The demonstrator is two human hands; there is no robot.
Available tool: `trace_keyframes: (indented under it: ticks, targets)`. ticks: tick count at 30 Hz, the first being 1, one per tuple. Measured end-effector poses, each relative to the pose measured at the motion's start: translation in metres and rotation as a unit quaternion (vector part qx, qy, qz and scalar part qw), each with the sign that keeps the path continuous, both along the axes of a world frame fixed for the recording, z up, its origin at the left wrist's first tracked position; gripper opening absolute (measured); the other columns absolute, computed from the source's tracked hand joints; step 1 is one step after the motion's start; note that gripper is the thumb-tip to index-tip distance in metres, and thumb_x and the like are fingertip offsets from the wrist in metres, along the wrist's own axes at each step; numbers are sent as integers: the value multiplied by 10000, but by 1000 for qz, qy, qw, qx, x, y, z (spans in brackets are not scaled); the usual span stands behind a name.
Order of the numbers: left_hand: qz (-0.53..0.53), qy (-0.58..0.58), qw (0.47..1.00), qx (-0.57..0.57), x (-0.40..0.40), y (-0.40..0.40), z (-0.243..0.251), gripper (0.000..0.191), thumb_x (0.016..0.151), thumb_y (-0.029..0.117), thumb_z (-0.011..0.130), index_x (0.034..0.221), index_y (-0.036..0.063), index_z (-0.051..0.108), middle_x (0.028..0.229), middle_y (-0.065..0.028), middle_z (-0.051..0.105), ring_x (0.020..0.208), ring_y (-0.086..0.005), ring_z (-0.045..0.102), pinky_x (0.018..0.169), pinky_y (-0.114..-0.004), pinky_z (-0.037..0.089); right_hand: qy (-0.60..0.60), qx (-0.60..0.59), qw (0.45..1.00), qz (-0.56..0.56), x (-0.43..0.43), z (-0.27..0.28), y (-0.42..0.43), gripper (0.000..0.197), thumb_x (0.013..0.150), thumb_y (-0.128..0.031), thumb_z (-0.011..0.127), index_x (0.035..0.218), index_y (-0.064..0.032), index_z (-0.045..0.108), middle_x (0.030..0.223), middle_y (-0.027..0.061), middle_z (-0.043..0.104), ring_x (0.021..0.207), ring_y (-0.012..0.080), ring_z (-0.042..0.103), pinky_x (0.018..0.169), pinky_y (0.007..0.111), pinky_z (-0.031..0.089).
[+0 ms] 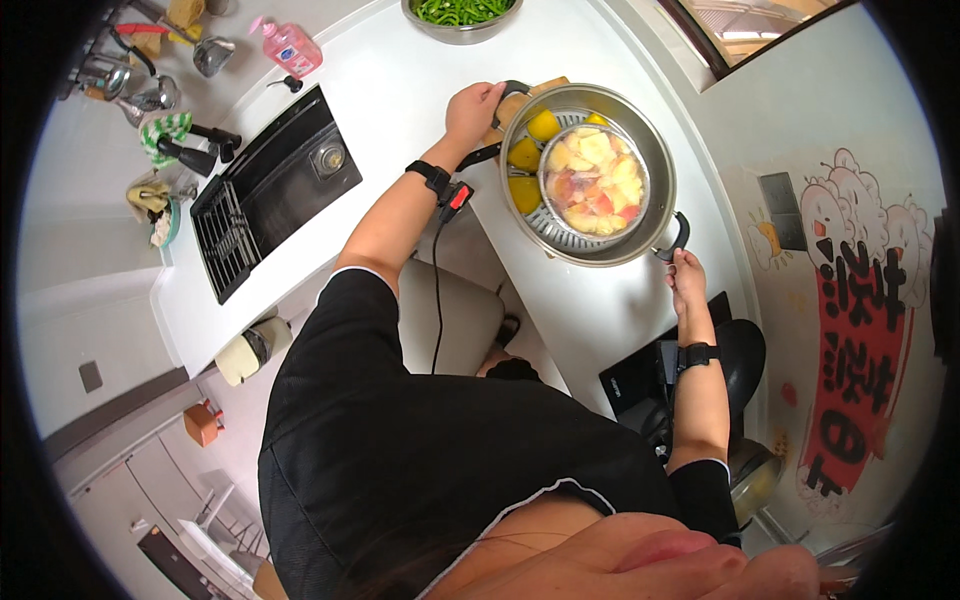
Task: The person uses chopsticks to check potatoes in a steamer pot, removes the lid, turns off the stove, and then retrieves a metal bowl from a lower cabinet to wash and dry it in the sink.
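A steel steamer pot (662,172) with two black handles is between my hands, above the white counter. My left hand (474,114) grips the far-left handle (514,91). The fingers of my right hand (685,279) are closed on the near-right handle (679,232). On the pot's slotted steaming rack (551,226) sit several yellow wedges (524,155), perhaps squash. Beside them is a round bowl (543,180) of pale yellow and reddish chunks, seemingly under clear film. Whether the pot touches the counter, I cannot tell.
A wooden board (512,109) and a black knife handle (478,156) show partly behind the pot. At left are a black sink (300,187) and pink soap bottle (292,51). A bowl of cut green peppers (461,34) stands beyond; a black cooktop (626,386) is near my right arm.
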State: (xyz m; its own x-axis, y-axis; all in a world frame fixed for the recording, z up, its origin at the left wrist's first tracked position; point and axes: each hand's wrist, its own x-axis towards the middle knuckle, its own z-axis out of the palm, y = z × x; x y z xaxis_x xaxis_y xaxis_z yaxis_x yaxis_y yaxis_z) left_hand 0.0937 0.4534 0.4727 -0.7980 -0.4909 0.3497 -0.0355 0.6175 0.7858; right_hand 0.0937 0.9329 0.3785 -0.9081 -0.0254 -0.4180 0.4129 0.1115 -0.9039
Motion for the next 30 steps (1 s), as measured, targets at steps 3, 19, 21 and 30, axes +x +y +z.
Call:
trace_keyframes:
  ticks: [3, 19, 21, 30]
  targets:
    - [13, 24, 999, -31, 3, -4, -10, 389, 959, 400, 593, 938, 34, 723, 728, -130, 672, 632, -265, 620, 616, -365, 486, 7, -11, 1000, -22, -6, 7, 7, 216, 1026, -233, 536, 925, -55, 602, 721, -8, 522, 568, 79, 446, 476, 223, 383]
    - [-2, 4, 998, 66, 22, 1, -29, 388, 971, 362, 561, 824, 15, 655, 700, -190, 599, 639, -358, 582, 581, -427, 436, -43, 85, 995, -4, -13, 48, 18, 212, 1033, -210, 524, 963, -17, 574, 707, -2, 472, 565, 90, 443, 429, 239, 363]
    - [-3, -4, 998, 57, 21, 0, -37, 378, 971, 359, 562, 847, 15, 661, 716, -185, 612, 657, -351, 593, 591, -419, 444, -48, 98, 994, -29, -15, 49, 16, 220, 1031, -209, 527, 1008, 2, 585, 708, 1, 475, 557, 91, 441, 424, 239, 365]
    - [4, 2, 999, 44, 17, -5, -49, 374, 974, 357, 556, 865, 17, 668, 742, -171, 638, 681, -343, 612, 610, -418, 458, -71, 142, 987, 14, -25, 35, 11, 279, 1032, -229, 516, 1090, 37, 583, 696, 24, 500, 503, 118, 431, 441, 261, 359]
